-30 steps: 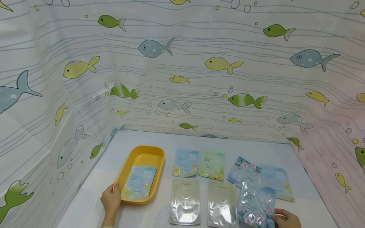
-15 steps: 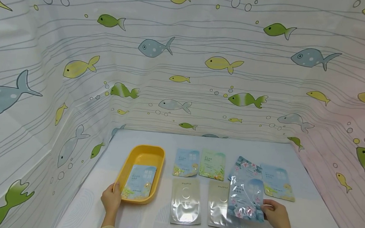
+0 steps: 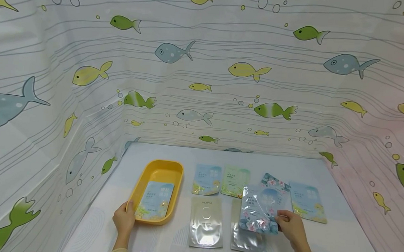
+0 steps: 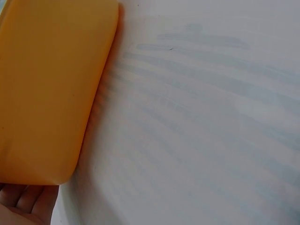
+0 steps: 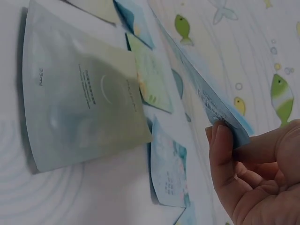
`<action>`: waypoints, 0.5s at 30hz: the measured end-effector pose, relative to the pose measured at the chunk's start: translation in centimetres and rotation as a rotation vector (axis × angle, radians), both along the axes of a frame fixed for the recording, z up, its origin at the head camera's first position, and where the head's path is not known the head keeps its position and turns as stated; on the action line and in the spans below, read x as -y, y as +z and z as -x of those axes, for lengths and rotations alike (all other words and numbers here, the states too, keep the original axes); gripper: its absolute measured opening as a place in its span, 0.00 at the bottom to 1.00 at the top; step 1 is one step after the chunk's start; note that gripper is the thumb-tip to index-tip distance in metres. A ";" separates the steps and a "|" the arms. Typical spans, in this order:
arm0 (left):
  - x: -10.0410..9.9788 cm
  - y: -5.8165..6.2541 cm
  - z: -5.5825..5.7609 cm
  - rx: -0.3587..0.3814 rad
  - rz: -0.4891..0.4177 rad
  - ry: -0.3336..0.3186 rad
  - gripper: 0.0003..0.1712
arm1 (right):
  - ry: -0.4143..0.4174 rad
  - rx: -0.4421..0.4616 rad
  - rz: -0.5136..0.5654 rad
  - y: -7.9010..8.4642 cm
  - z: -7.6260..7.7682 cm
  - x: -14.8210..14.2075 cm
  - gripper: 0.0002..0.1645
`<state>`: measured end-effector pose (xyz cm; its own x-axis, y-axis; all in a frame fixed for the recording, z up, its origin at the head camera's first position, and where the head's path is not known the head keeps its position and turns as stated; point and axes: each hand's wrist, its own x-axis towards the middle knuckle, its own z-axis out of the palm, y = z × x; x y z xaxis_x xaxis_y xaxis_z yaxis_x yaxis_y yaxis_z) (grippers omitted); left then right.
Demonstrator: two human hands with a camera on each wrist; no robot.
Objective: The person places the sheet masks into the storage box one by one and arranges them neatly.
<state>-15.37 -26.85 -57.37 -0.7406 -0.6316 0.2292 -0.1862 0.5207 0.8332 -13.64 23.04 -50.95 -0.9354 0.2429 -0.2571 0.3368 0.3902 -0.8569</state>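
Observation:
A blue sheet mask packet with pink flowers [image 3: 257, 209] is pinched at its right edge by my right hand [image 3: 290, 224]. In the right wrist view the packet [image 5: 206, 91] is seen nearly edge-on between thumb and fingers, raised over the table. It overlaps a silver-gold packet [image 3: 249, 242] and a flowered blue packet [image 3: 275, 182] in the head view. My left hand [image 3: 124, 216] grips the near left rim of a yellow tray [image 3: 144, 180]. Inside the tray lies a light blue mask packet [image 3: 155, 200]. The left wrist view shows the tray's outer wall [image 4: 51, 93] with fingers below it.
Another silver-gold packet [image 3: 206, 222] lies right of the tray. Behind it are a blue packet [image 3: 207, 179] and a green packet [image 3: 235, 181]. A further blue packet [image 3: 308, 202] lies at the right. Fish-printed cloth [image 3: 223, 104] walls the table on three sides.
My right hand has carried the flowered packet leftward and slightly away from me, from beside the right silver-gold packet to over it. The left hand stays on the tray.

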 end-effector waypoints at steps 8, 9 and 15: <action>0.0 0.1 0.0 -0.010 0.007 0.009 0.17 | 0.052 -0.068 0.027 0.7 0.5 1.3 0.18; 0.0 0.0 0.0 -0.010 0.007 0.011 0.17 | 0.060 -0.072 0.027 0.8 0.6 1.5 0.18; 0.0 0.0 0.1 -0.009 0.007 0.012 0.17 | 0.089 -0.088 0.025 0.8 1.0 2.6 0.17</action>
<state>-15.43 -26.86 -57.41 -0.7306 -0.6390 0.2407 -0.1851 0.5246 0.8310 -14.62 20.42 -50.10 -0.9723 0.1521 -0.1776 0.2244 0.3934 -0.8916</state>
